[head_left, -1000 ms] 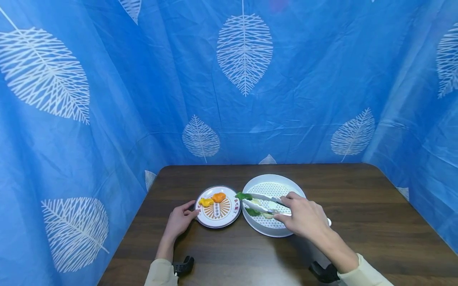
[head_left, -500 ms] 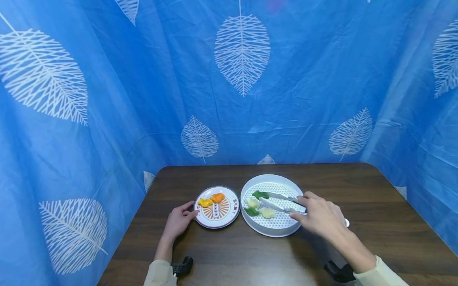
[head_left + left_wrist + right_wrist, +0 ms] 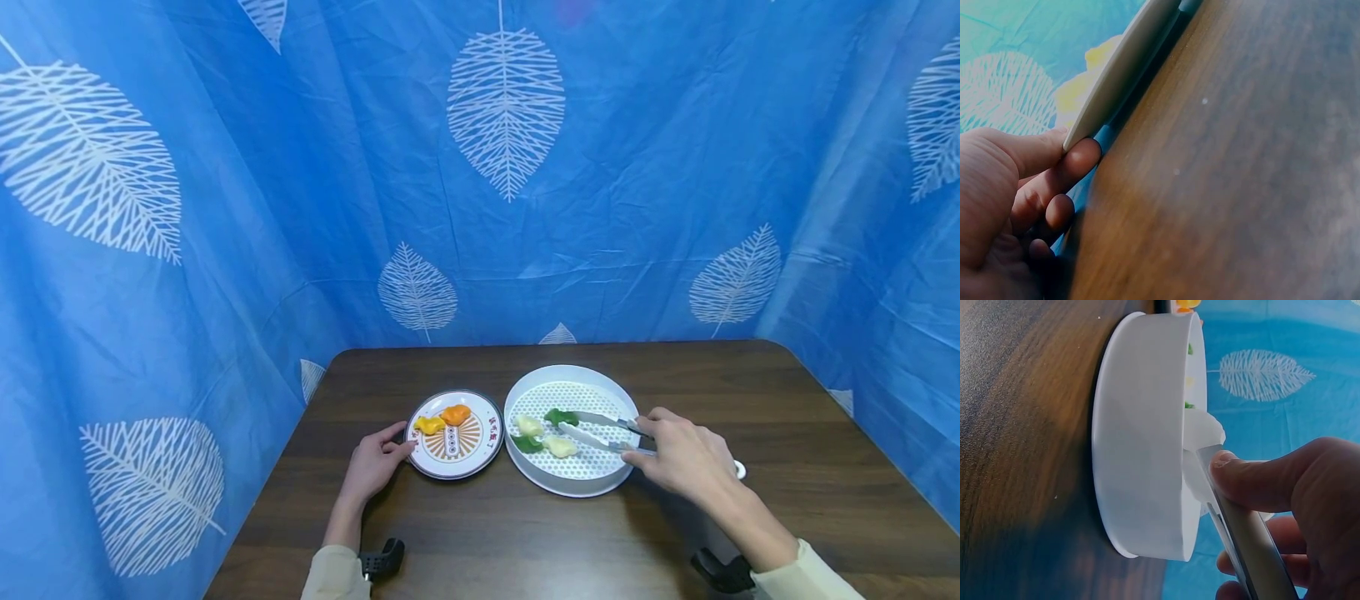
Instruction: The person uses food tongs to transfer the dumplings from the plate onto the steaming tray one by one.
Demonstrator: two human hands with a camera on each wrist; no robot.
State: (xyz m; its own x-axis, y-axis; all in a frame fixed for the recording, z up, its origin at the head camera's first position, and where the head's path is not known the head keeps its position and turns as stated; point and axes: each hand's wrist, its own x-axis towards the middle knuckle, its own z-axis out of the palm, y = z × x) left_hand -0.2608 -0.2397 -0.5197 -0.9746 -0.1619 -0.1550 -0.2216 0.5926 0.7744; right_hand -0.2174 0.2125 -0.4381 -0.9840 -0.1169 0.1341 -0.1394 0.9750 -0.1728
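Table [image 3: 480,550] bears tray [image 3: 588,396], plate [image 3: 480,450] just left of it. My left hand [image 3: 375,460] pinches plate rim. My right hand [image 3: 686,454] grips tongs [image 3: 594,440], tips at far green piece [image 3: 562,417] in tray; can't tell if clamped. My read: that one, near green piece [image 3: 528,444], pale pieces [image 3: 560,447] done; orange piece [image 3: 455,414], yellow piece [image 3: 430,426] on plate left.

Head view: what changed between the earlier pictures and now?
The right hand and its tongs moved right, away from the plate, and the green piece at their tips shifted inward over the tray from its left rim. Whether it's released is unclear. The left hand, plate and other pieces stayed put.
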